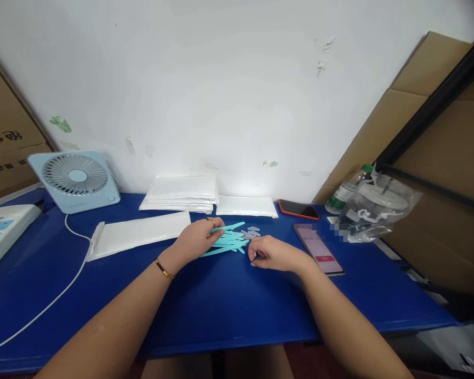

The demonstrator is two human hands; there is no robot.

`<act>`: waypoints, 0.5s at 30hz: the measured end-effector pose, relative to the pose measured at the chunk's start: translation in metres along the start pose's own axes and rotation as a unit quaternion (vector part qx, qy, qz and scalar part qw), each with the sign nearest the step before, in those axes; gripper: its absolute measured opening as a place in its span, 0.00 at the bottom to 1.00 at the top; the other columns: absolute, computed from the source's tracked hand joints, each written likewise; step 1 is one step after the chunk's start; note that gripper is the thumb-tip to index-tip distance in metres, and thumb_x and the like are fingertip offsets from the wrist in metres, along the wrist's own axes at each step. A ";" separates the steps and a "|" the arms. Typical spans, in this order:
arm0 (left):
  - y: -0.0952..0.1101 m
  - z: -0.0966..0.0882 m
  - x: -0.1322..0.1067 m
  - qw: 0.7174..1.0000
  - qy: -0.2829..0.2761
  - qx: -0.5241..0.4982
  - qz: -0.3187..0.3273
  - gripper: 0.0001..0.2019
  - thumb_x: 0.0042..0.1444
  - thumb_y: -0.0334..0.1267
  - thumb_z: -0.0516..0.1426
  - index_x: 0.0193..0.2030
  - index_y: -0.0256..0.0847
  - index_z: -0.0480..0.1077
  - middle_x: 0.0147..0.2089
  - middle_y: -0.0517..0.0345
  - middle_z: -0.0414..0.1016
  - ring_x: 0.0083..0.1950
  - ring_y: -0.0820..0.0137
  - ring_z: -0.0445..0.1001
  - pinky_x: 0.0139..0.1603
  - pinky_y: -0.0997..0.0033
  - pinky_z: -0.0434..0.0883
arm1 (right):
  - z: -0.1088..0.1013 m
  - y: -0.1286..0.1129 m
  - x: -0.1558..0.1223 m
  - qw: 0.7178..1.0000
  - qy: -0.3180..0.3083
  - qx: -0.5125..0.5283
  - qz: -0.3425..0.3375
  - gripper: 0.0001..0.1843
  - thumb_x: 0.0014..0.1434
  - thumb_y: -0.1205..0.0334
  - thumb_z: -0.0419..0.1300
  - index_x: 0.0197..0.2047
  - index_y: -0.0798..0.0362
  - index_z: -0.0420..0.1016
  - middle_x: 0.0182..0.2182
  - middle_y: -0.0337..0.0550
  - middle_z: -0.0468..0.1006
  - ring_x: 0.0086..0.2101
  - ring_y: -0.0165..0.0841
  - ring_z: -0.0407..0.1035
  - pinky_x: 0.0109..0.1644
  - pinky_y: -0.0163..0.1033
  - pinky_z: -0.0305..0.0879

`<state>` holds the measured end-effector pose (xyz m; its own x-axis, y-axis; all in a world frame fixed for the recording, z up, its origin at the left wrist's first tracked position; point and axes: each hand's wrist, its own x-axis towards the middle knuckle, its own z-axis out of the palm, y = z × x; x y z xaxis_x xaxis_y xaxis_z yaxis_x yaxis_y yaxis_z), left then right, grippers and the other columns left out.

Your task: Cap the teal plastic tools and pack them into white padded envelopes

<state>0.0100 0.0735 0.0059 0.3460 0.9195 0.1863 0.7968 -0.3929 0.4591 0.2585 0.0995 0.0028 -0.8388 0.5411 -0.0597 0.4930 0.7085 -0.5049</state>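
A loose pile of thin teal plastic sticks (231, 242) lies on the blue table. My left hand (195, 239) is at the pile's left side, thumb and fingers closed on one teal stick at the top. It also covers the left ends of several others. Just right of the pile, my right hand (276, 253) is curled with thumb and fingertips together. Whatever is between those fingertips, if anything, is too small to make out. Small translucent greyish-purple pieces (253, 231) are grouped behind my right hand, beside the sticks' right ends.
White padded envelopes (181, 192) are stacked by the wall, with a single envelope (142, 232) left of my hands. A light-blue fan (78, 179) trails a white cable. To the right are a red-edged phone (298, 209), a lit phone (319, 250), a bottle (342, 195) and a bagged cup (375, 208).
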 end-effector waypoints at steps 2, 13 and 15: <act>-0.001 0.001 0.000 1.000 -0.001 0.008 -0.012 0.15 0.61 0.48 0.44 0.38 0.44 0.66 0.28 0.61 0.69 0.30 0.68 0.67 0.28 0.72 0.58 | 0.001 0.000 -0.001 0.999 0.023 0.024 0.013 0.06 0.52 0.69 0.59 0.36 0.53 0.74 0.26 0.36 0.71 0.25 0.26 0.63 0.29 0.31 0.58; 0.002 0.001 0.001 1.000 0.010 -0.021 0.016 0.21 0.62 0.50 0.40 0.34 0.43 0.70 0.33 0.58 0.72 0.34 0.68 0.69 0.33 0.70 0.62 | 0.002 0.021 0.010 0.844 0.345 0.403 0.083 0.16 0.48 0.53 0.66 0.33 0.56 0.73 0.21 0.41 0.76 0.24 0.33 0.73 0.27 0.36 0.70; 0.001 0.002 0.000 1.000 0.018 -0.022 0.010 0.19 0.61 0.50 0.43 0.39 0.44 0.70 0.38 0.57 0.74 0.37 0.67 0.70 0.34 0.70 0.63 | 0.003 0.019 0.012 0.820 0.379 0.420 0.082 0.15 0.48 0.51 0.65 0.31 0.56 0.72 0.21 0.40 0.75 0.22 0.32 0.73 0.24 0.34 0.69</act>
<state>0.0120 0.0734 0.0046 0.3421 0.9119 0.2268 0.7671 -0.4104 0.4931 0.2571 0.1179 -0.0104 -0.2351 0.9498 0.2064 -0.0152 0.2087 -0.9779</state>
